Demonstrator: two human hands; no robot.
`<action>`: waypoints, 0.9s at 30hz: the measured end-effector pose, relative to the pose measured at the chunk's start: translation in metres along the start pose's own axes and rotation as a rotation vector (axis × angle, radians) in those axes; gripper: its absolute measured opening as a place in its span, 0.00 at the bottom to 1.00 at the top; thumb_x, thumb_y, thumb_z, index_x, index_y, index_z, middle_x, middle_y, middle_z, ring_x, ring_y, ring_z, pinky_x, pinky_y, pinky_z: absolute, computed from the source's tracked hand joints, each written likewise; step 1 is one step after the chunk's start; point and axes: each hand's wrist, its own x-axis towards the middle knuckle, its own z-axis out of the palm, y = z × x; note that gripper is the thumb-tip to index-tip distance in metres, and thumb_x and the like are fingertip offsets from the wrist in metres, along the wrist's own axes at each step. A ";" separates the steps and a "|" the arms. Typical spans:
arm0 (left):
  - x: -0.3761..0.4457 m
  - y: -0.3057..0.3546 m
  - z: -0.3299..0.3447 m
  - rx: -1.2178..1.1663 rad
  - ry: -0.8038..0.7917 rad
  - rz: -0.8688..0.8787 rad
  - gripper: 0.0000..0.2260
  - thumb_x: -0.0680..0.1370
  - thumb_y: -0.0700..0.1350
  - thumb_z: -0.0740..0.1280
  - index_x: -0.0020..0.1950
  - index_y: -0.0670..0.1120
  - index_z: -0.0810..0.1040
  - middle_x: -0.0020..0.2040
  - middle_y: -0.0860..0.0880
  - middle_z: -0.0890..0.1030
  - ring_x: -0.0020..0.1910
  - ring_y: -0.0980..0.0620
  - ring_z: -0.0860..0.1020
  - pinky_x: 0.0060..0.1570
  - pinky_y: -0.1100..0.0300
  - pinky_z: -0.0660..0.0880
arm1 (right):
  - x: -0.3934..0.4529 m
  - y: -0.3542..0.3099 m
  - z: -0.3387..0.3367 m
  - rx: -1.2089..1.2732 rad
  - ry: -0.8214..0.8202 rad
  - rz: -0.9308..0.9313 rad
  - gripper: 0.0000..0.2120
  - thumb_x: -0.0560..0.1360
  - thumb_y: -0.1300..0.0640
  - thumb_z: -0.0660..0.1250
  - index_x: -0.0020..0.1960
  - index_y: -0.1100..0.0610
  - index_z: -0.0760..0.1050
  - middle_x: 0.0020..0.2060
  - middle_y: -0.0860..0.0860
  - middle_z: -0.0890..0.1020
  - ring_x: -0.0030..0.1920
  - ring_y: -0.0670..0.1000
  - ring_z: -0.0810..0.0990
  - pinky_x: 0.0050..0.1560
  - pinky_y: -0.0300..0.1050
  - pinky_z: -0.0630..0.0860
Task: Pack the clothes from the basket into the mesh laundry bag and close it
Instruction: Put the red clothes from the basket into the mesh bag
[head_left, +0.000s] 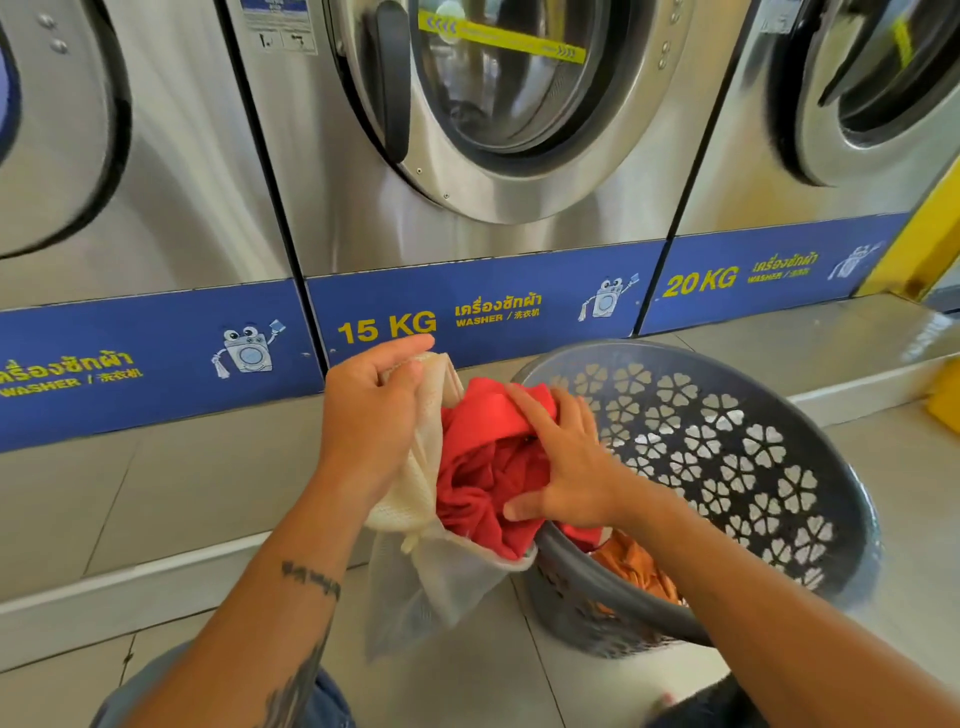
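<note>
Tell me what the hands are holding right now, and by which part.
Left hand grips the mesh laundry bag by its mouth edge. Right hand presses on the red garment, fingers spread, not gripping.

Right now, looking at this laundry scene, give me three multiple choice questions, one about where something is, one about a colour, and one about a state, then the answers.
1. Where is the orange garment?
A. In the grey basket
B. On the floor
C. In a washer drum

2. What colour is the garment under the right hand?
A. Blue
B. Red
C. White

3. What state is the mesh laundry bag in?
A. Closed and tied
B. Lying flat, empty
C. Held open, partly filled

Answers: 1 A, orange cloth shows inside the basket's near rim. 2 B, the red garment lies beneath the fingers. 3 C, the left hand grips the bag's rim while red cloth fills its mouth.
</note>
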 end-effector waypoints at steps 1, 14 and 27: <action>-0.001 -0.001 0.000 0.009 -0.004 0.008 0.13 0.79 0.40 0.64 0.57 0.53 0.84 0.52 0.62 0.81 0.51 0.74 0.74 0.50 0.78 0.69 | 0.002 0.004 0.005 0.131 -0.128 0.039 0.60 0.59 0.45 0.81 0.79 0.36 0.45 0.76 0.53 0.57 0.75 0.56 0.60 0.73 0.54 0.64; -0.005 -0.005 -0.004 0.160 -0.028 -0.043 0.15 0.77 0.40 0.65 0.59 0.53 0.83 0.58 0.56 0.82 0.59 0.59 0.77 0.58 0.64 0.71 | -0.006 -0.027 0.004 -0.192 0.137 -0.063 0.34 0.64 0.51 0.69 0.68 0.38 0.62 0.55 0.52 0.74 0.51 0.63 0.79 0.50 0.55 0.78; -0.005 0.006 0.000 0.006 -0.142 -0.001 0.15 0.77 0.37 0.65 0.53 0.56 0.84 0.53 0.61 0.82 0.53 0.67 0.78 0.44 0.77 0.71 | -0.007 -0.053 0.062 -0.392 0.101 -0.534 0.26 0.67 0.51 0.66 0.65 0.50 0.74 0.56 0.48 0.80 0.56 0.56 0.76 0.50 0.50 0.69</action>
